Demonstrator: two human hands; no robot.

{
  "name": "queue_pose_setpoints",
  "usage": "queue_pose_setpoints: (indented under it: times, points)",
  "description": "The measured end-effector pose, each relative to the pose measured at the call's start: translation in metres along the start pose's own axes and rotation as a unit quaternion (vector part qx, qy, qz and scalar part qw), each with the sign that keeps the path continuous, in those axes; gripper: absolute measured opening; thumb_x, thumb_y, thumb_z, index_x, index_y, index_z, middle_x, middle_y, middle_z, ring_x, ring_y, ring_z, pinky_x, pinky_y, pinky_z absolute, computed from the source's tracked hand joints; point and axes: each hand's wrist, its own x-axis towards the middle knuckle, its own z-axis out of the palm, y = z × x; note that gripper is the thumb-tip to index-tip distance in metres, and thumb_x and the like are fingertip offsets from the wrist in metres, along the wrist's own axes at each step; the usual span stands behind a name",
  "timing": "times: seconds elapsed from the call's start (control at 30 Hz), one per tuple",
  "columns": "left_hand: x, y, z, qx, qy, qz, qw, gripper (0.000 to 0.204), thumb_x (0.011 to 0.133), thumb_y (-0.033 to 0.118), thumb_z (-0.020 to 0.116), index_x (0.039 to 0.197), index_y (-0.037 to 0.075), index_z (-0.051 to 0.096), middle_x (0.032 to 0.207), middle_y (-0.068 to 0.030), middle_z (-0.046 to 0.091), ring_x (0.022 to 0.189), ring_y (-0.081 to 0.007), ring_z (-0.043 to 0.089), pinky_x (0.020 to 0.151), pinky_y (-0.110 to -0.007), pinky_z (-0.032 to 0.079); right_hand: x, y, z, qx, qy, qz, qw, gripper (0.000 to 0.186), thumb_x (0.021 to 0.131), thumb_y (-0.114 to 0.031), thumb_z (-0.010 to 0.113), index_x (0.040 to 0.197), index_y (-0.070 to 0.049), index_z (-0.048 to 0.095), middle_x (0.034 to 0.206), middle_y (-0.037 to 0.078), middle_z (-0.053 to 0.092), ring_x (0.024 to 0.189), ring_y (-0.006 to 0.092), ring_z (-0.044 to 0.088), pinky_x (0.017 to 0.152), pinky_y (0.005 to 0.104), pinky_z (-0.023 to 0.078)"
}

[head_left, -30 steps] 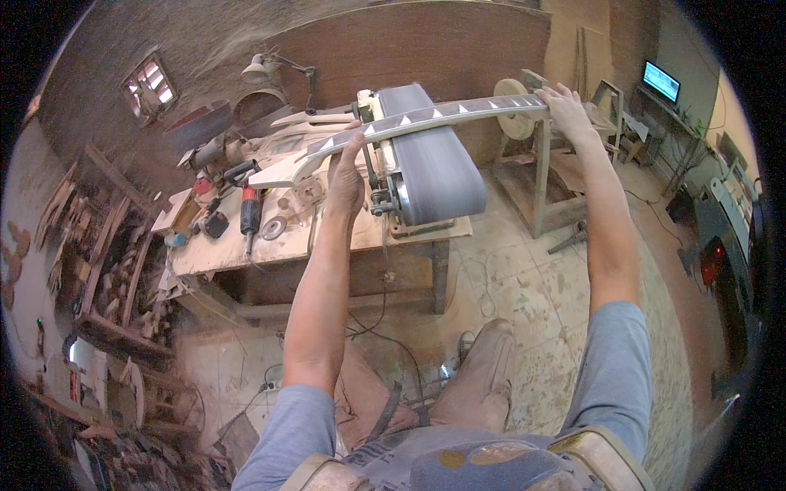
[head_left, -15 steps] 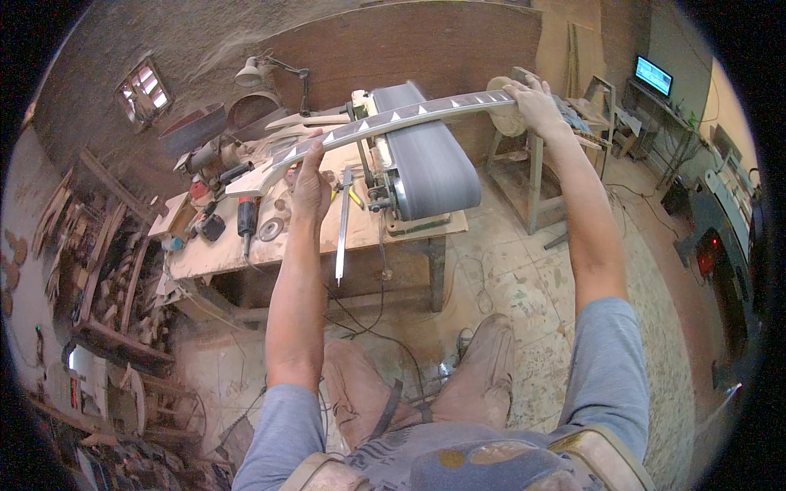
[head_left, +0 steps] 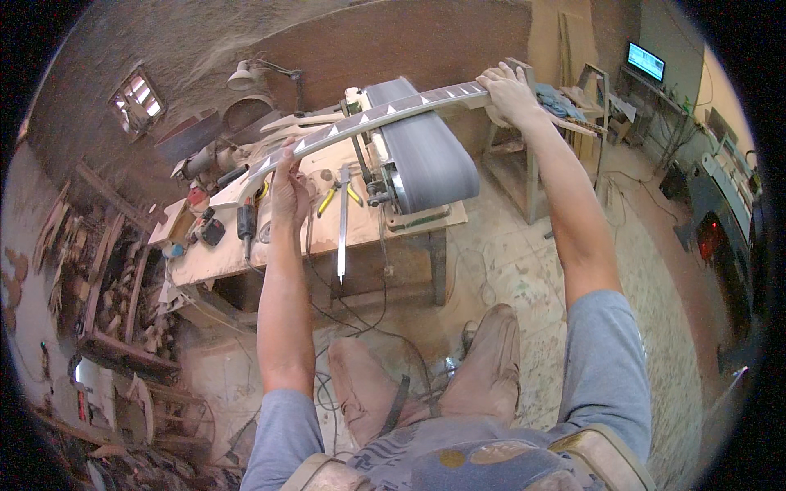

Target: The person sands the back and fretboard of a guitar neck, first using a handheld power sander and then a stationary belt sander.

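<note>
A guitar neck [head_left: 352, 128] with pale triangular inlays along its dark fingerboard lies across the grey sanding belt [head_left: 431, 164] of a belt sander. The fingerboard faces up and the underside meets the belt. My left hand [head_left: 289, 186] is closed around the neck toward its pale left end, above the workbench. At the other end, beyond the belt, my right hand [head_left: 512, 92] grips the neck from above, its fingers covering that tip. The belt's surface looks streaked, as if running.
On the workbench [head_left: 364, 229] lie a caliper [head_left: 342, 221], yellow-handled pliers [head_left: 327, 199] and a power tool [head_left: 246, 222]. A desk lamp [head_left: 243, 76] stands behind. To the right is a wooden stand [head_left: 532, 184]. Cables [head_left: 368, 327] trail over the floor near my feet.
Both hands have shifted left with the guitar neck, sliding it along across the belt. My right hand is now closer to the sander. The view has also moved slightly.
</note>
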Motion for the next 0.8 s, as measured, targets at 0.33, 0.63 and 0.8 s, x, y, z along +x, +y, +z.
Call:
queue_pose_setpoints:
  times: [0.33,0.63,0.8]
  points:
    - [-0.005,0.013,-0.019,0.004,-0.007,-0.011,1.0,0.062,0.087,0.046,0.073,0.138,0.017,0.056,0.138,-0.0028,0.052,0.133,-0.0204,0.039,0.11,-0.046,0.032,-0.001,-0.025,-0.007,-0.001,-0.011,0.006,1.0,0.047,0.091,-0.01,0.062,0.136,-0.017,0.056,0.144,0.008,0.054,0.144,0.0366,0.037,0.118,0.0609,0.028]
    - [-0.004,0.017,-0.026,-0.022,0.03,-0.008,0.999,0.056,0.087,0.04,0.074,0.132,0.012,0.06,0.13,-0.0034,0.057,0.127,-0.0179,0.045,0.107,-0.035,0.034,-0.01,-0.035,-0.018,0.008,-0.003,0.009,1.0,0.045,0.091,-0.011,0.062,0.135,-0.014,0.056,0.143,0.01,0.055,0.143,0.0395,0.037,0.117,0.0593,0.028]
    - [0.007,0.013,-0.028,-0.018,0.026,-0.007,0.999,0.057,0.085,0.043,0.075,0.132,0.013,0.061,0.128,-0.0023,0.058,0.126,-0.0179,0.044,0.107,-0.036,0.031,-0.025,-0.033,-0.02,-0.001,0.026,0.011,1.0,0.049,0.087,-0.013,0.067,0.135,-0.012,0.057,0.143,0.011,0.054,0.143,0.0406,0.037,0.117,0.0577,0.029]
